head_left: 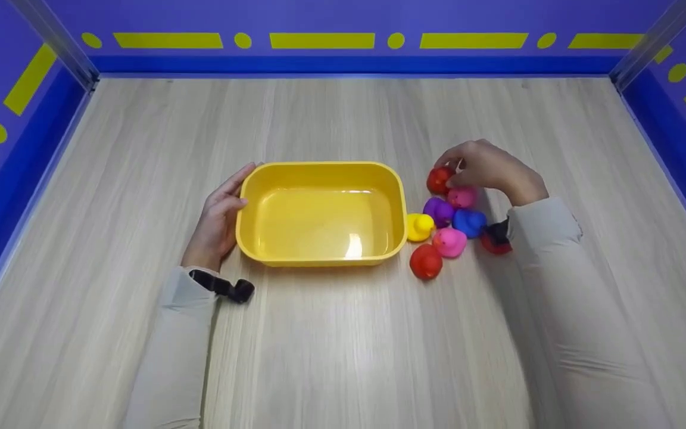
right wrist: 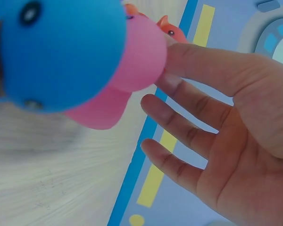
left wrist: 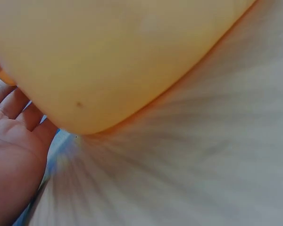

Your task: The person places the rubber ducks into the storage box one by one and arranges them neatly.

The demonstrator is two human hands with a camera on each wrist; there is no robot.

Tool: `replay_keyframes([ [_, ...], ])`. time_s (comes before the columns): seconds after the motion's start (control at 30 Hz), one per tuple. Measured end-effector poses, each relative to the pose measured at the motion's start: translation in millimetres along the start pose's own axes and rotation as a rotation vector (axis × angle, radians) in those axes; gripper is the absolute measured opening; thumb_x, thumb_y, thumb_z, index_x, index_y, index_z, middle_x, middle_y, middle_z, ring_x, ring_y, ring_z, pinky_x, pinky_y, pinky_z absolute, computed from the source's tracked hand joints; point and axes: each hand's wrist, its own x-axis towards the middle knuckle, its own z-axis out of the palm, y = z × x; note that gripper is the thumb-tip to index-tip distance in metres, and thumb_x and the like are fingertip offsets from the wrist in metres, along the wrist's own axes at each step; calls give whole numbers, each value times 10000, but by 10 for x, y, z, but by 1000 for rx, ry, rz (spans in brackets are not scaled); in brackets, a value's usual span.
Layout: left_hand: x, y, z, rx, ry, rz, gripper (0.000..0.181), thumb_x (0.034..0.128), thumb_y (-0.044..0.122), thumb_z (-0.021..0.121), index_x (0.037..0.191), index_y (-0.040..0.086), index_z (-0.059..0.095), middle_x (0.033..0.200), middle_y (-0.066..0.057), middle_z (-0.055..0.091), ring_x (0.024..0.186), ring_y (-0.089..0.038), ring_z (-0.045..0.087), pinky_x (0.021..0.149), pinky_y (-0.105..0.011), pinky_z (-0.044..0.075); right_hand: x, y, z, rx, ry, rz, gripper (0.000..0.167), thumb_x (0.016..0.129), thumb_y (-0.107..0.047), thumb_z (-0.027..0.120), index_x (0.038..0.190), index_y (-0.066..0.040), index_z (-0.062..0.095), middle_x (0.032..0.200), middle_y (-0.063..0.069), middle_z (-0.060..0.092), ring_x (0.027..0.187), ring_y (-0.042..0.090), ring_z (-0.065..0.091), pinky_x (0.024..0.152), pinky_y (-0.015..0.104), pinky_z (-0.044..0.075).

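A yellow plastic basin [head_left: 319, 262] stands on the table. My left hand [head_left: 215, 220] holds its left side, thumb at the rim, fingers [left wrist: 19, 106] against the outer wall in the left wrist view. Right of the basin lies a cluster of small rubber ducks. At its far end my right hand [head_left: 492, 170] pinches a red duck [head_left: 440, 180] between thumb and fingers; the other fingers [right wrist: 172, 125] are spread. Beside that hand sits a pink duck [head_left: 462, 197]. In the right wrist view, a blue duck [right wrist: 61, 52] and a pink duck [right wrist: 141, 56] partly hide the red duck [right wrist: 172, 32].
Nearer ducks are purple [head_left: 438, 211], yellow [head_left: 420, 227] by the basin wall, blue [head_left: 470, 223], pink [head_left: 449, 242] and red [head_left: 426, 262]. Another red duck [head_left: 498, 243] is partly covered by the right wrist strap. Blue-purple panels [head_left: 349, 62] border the wooden table [head_left: 343, 345].
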Motion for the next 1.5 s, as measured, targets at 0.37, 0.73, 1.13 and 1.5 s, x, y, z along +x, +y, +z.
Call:
replay_keyframes([
  [0.37,-5,12,2,-6,-14,21,632,834,-97,354,1461,-19,343,1444,-86,490,1295,-201,484,1072,-320,420,16,-144,-55,-39,50,-135,391,841,-12,680,1217,-115,668,1153,113,664,1051,283,534,929,447,522],
  [0.73,-17,24,11,-5,-27,15,632,837,-112,329,1465,-42,318,1438,-86,491,1297,-194,478,1067,-313,424,-5,-379,-137,-72,112,-289,346,832,-29,706,1169,-107,696,1091,94,692,1008,261,577,920,427,520],
  [1.13,-7,3,-16,-6,-44,-5,629,843,-114,346,1467,-33,323,1442,-88,484,1286,-203,481,1072,-319,419,-16,-709,-162,-112,145,-378,337,847,-67,702,1180,-121,692,1106,76,686,1018,253,589,916,404,530],
  [1.5,-16,17,11,11,-41,0,633,834,-108,354,1463,-42,325,1412,-68,513,1286,-207,480,1085,-335,408,48,-1023,-139,-125,117,-484,322,855,-94,698,1172,-144,701,1119,47,687,979,199,603,876,338,556],
])
